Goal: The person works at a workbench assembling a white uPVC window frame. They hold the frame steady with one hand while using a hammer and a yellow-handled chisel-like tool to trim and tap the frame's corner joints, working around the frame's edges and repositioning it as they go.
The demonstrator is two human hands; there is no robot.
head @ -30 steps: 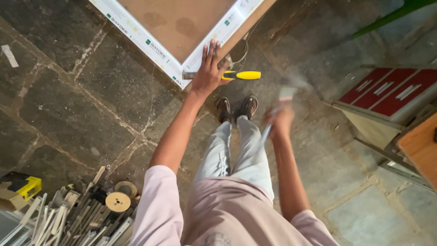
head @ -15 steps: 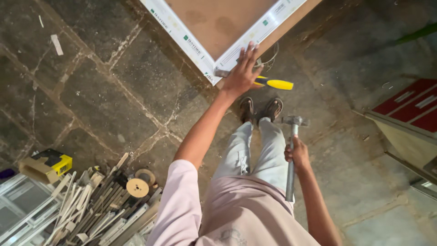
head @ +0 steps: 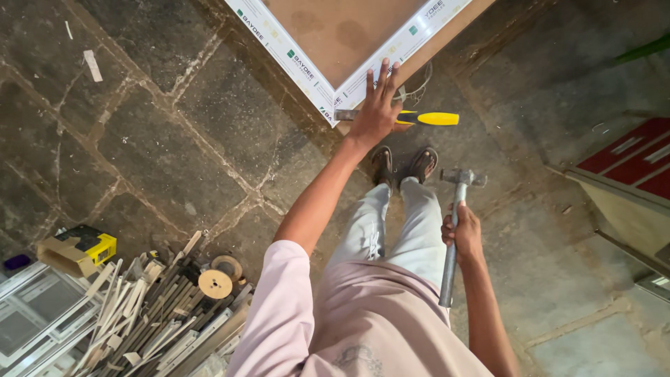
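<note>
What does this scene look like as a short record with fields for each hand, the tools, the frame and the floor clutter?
left hand: flat on the frame corner, over the chisel shaft
right hand: gripping the hammer mid-handle, head up
chisel: yellow handle, lying by the corner
frame: white, around a brown panel, on the stone floor
feet: sandals near the corner
offcuts: pile of strips at lower left, with a spool
box: yellow, beside the pile

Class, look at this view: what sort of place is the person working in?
Probably a window-frame workshop: a white frame corner on the stone floor, a heap of offcut strips, and a hammer in the right hand.
</note>
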